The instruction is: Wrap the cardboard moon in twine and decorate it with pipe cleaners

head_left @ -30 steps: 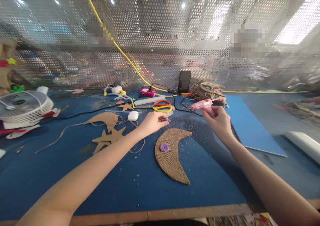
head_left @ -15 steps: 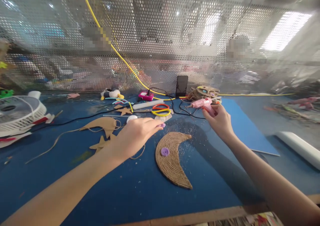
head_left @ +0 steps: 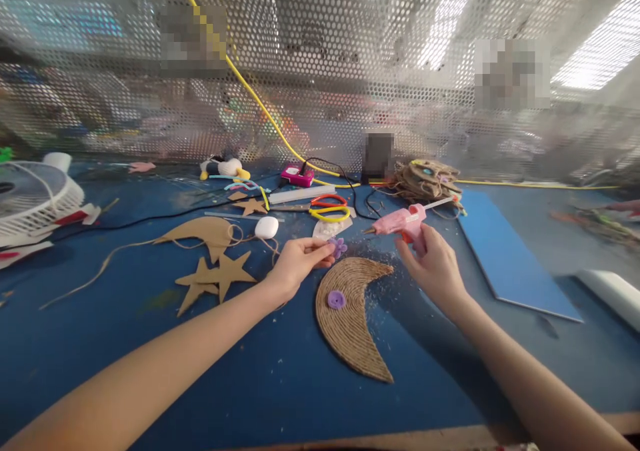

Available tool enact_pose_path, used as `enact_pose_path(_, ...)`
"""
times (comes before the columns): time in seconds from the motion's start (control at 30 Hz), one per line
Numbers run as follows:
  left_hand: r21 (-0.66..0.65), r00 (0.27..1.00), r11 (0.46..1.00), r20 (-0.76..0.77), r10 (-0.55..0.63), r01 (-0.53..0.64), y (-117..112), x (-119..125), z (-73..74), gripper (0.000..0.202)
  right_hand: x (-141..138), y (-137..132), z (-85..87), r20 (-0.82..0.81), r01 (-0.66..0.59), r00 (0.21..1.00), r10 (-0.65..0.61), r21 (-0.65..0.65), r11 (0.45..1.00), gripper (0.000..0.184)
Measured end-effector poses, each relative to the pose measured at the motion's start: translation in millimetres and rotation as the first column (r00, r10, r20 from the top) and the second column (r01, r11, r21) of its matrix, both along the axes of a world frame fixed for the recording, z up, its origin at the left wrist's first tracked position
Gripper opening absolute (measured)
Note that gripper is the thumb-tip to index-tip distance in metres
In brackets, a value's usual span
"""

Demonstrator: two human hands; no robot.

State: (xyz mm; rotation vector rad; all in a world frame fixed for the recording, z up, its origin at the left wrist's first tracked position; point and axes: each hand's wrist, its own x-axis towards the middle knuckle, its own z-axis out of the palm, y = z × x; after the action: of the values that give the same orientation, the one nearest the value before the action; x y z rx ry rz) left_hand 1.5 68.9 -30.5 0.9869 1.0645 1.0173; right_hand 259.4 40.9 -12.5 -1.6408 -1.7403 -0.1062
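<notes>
Just above the upper end of a twine-covered crescent moon (head_left: 345, 331), my left hand (head_left: 300, 264) pinches a small purple flower (head_left: 339, 247). A purple button (head_left: 336, 300) sits on the left part of the crescent, which lies flat on the blue table. To the right, my right hand (head_left: 434, 264) is wrapped round the handle of a pink glue gun (head_left: 400, 220). Its nozzle points left, towards the flower but apart from it, and a glue stick (head_left: 440, 203) juts from its back.
Cardboard stars (head_left: 220, 274), a cardboard crescent (head_left: 200, 234) with twine and a white round case (head_left: 267, 228) lie left. Behind are yellow and red scissors (head_left: 330, 208), a pink box (head_left: 297, 176) and stacked twine pieces (head_left: 425, 178). A blue board (head_left: 515, 258) lies right, a white fan (head_left: 40, 201) far left.
My right hand has lifted the glue gun and brought it nearer, nozzle left. My left hand has turned, so the purple flower now shows plainly. The camera view has shifted slightly.
</notes>
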Motion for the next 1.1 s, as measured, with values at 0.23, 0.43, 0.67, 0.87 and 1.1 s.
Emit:
enact_pose_path(0.23,-0.033,0.997,0.997,0.036,-0.070,0.071,-1,-4,4.1,0.009,-13,-5,-8.9,0.136,-0.086,0.987,0.082,0.022,0.996,0.018)
enact_pose_path(0.43,-0.015,0.997,0.997,0.008,-0.081,0.081,-3,-4,5.5,0.008,-14,-3,-13.7,0.146,-0.106,0.984,0.105,-0.005,0.994,0.019)
enact_pose_path(0.67,-0.011,0.996,0.996,0.004,-0.093,0.093,-4,-4,5.6,0.011,-14,-3,-15.9,0.158,-0.124,0.980,0.125,-0.016,0.992,0.016)
enact_pose_path(0.87,-0.004,0.995,0.995,0.006,-0.099,0.099,-5,-5,7.2,0.010,-14,-5,-12.2,0.149,-0.129,0.980,0.133,-0.039,0.991,0.011)
enact_pose_path(1.1,-0.006,0.996,0.996,0.000,-0.088,0.088,-4,-5,5.4,0.010,-12,-4,-12.7,0.133,-0.136,0.981,0.139,-0.032,0.990,0.008)
